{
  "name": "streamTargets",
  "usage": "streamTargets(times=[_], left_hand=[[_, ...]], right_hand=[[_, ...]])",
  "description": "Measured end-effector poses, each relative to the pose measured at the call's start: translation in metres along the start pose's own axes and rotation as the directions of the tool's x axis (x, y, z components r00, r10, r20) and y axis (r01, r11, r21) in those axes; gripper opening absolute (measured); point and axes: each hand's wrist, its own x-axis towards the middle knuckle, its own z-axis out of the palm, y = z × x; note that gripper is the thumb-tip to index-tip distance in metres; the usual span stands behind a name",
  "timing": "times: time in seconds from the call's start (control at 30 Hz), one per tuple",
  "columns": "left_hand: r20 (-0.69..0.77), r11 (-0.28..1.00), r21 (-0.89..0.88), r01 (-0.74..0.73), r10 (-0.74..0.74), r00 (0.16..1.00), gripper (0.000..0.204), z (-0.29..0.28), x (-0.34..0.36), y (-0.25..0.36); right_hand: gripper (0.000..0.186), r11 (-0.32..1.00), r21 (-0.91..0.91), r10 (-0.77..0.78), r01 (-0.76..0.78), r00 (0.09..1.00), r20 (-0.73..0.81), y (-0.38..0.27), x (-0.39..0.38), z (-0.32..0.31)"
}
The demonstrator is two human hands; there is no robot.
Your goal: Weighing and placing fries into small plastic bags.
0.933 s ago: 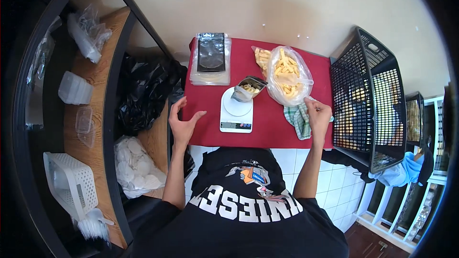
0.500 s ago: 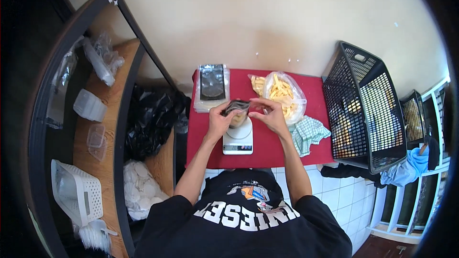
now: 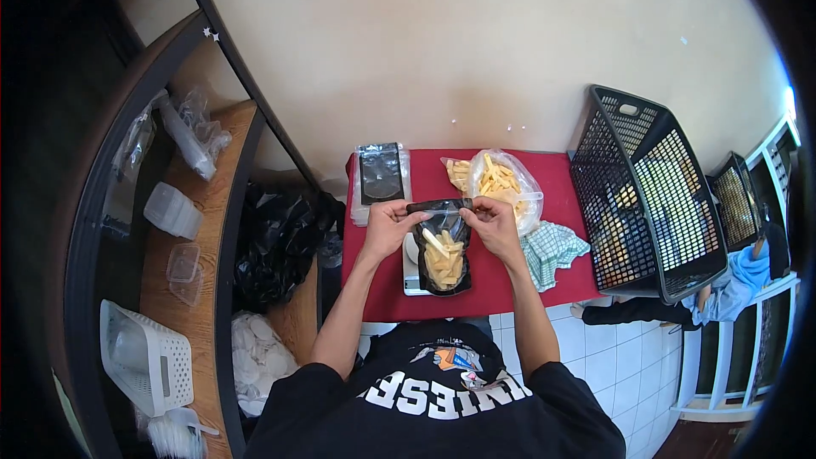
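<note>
A black-edged pouch (image 3: pixel 444 270) with a clear window hangs between my hands, holding pale yellow sticks that look like cut fries. My left hand (image 3: pixel 388 228) pinches its top left corner and my right hand (image 3: pixel 498 226) its top right corner. Behind the pouch, a white scale (image 3: pixel 411 265) is mostly hidden on the red table (image 3: pixel 531 285). Beyond my right hand, a clear plastic bag (image 3: pixel 529 189) lies open with more yellow sticks in it. Flat pouches (image 3: pixel 380 175) are stacked past my left hand. A green checked cloth (image 3: pixel 554 252) sits right of my right hand.
A tall black mesh crate (image 3: pixel 614 253) stands at the right. Wooden shelves (image 3: pixel 223 204) at the left carry clear tubs (image 3: pixel 172 210) and a white basket (image 3: pixel 144 357). A black plastic bag (image 3: pixel 276 246) fills the gap beside them. Another person's blue clothing (image 3: pixel 727 293) shows far right.
The pouch has come up off the scale toward me and now hangs with its window showing. My hands have moved apart to its top corners. The view has shifted slightly.
</note>
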Motion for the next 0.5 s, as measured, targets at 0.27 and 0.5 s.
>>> streamTargets(times=[0.27, 0.5], left_hand=[[-0.039, 0.966, 0.227, -0.122, 0.135, 0.99, 0.009, 0.008, -0.005, -0.009], [0.047, 0.955, 0.27, -0.126, 0.117, 0.992, 0.014, 0.027, -0.011, 0.023]], right_hand=[[0.009, 0.987, -0.106, -0.115, 0.123, 0.991, 0.074, -0.026, -0.011, 0.009], [0.011, 0.997, -0.049, -0.058, 0.056, 0.997, -0.045, -0.03, -0.023, 0.002]])
